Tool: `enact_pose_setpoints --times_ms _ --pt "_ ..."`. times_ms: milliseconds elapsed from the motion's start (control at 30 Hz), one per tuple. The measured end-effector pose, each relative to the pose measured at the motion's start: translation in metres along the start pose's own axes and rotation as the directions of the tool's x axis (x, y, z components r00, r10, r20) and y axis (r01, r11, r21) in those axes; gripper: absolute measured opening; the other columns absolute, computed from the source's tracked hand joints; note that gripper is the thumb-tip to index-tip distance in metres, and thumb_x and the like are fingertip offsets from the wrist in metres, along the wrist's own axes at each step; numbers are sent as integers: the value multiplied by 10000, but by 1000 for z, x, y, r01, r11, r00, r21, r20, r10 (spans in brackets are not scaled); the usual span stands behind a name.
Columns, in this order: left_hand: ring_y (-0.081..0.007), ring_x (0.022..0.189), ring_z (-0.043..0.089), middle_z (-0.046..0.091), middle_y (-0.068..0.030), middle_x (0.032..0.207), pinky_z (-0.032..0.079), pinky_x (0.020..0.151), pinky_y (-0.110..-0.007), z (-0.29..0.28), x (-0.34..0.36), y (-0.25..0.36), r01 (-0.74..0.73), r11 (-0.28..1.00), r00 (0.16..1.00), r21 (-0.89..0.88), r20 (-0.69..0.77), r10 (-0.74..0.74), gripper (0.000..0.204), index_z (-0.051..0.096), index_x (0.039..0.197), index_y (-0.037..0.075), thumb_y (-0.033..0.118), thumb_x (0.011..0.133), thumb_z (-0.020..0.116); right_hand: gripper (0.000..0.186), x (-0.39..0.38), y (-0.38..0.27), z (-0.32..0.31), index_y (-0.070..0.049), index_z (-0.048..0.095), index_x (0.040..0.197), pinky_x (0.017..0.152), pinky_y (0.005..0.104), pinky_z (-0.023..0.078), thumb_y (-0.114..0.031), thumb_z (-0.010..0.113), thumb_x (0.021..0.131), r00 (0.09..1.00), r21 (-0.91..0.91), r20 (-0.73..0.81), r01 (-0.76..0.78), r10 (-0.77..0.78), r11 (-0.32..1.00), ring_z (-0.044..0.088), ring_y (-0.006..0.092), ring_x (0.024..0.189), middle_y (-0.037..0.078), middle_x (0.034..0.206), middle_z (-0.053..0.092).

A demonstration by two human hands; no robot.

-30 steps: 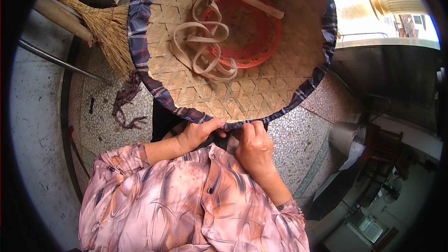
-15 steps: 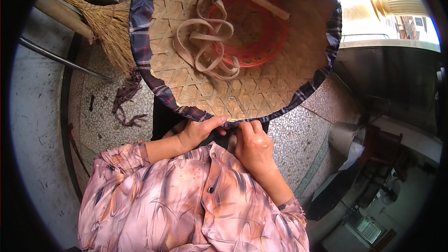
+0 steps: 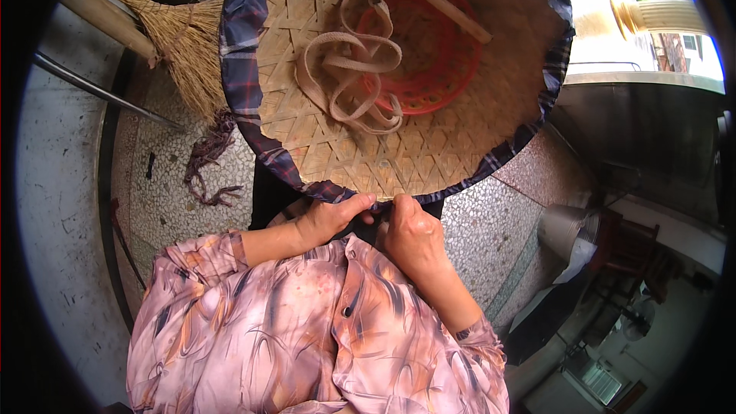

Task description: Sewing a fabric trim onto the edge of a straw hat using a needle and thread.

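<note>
A round woven bamboo basket (image 3: 337, 155) faces me with its mouth toward my chest. Dark plaid cloth (image 3: 264, 146) is folded over its rim. At the near edge, my left hand (image 3: 331, 218) pinches the cloth-covered rim, thumb on the inner side. Close beside it my right hand (image 3: 414, 234) is closed on the cloth at the same edge, its thumb up at the rim. The fingertips of both hands are partly hidden behind the edge. Inside the basket lie a loosely coiled cream strap (image 3: 313, 77) and a red plastic round basket (image 3: 466, 69), partly under the strap.
A straw broom (image 3: 188, 38) leans at the far left, beside a metal bar (image 3: 92, 90). Dark tangled cloth strips (image 3: 205, 157) lie on the speckled floor (image 3: 491, 218). To the right are a pale bucket (image 3: 563, 224) and dark wooden furniture (image 3: 632, 249).
The basket has shifted slightly to the right and tilted a little. My right hand's thumb has risen onto the rim. My left hand keeps its pinch, a touch further right.
</note>
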State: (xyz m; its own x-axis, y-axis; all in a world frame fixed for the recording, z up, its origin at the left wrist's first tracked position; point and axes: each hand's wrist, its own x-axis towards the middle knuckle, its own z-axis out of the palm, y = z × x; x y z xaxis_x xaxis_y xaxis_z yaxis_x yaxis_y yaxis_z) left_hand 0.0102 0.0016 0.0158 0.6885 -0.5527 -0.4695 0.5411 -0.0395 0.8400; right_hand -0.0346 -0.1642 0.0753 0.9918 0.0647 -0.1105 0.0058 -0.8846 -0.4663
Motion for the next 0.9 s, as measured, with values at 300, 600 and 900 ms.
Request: enact_pose_setpoints --times_ms 300,600,900 --pt "-119 676 630 682 -51 696 488 685 -266 6 -3 4 -59 998 998 -34 -14 58 313 693 834 -8 259 922 556 137 -5 -1 -13 -21 525 790 510 390 503 -94 630 742 998 -145 65 -10 20 989 617 307 568 147 690 597" --pt "-123 625 624 681 -52 686 479 613 -277 -2 7 -5 -91 993 995 70 -28 94 293 699 790 18 251 906 565 117 28 -4 -31 -35 583 822 601 424 517 -149 611 812 981 -138 188 -15 41 990 632 359 654 167 747 620" --pt "-203 636 649 654 -65 721 505 563 -309 -6 2 -4 -608 356 706 710 278 651 257 630 1078 125 66 853 521 186 58 -10 -25 -44 689 685 611 434 528 -220 630 692 908 -254 418 105 11 962 665 355 694 194 734 660"
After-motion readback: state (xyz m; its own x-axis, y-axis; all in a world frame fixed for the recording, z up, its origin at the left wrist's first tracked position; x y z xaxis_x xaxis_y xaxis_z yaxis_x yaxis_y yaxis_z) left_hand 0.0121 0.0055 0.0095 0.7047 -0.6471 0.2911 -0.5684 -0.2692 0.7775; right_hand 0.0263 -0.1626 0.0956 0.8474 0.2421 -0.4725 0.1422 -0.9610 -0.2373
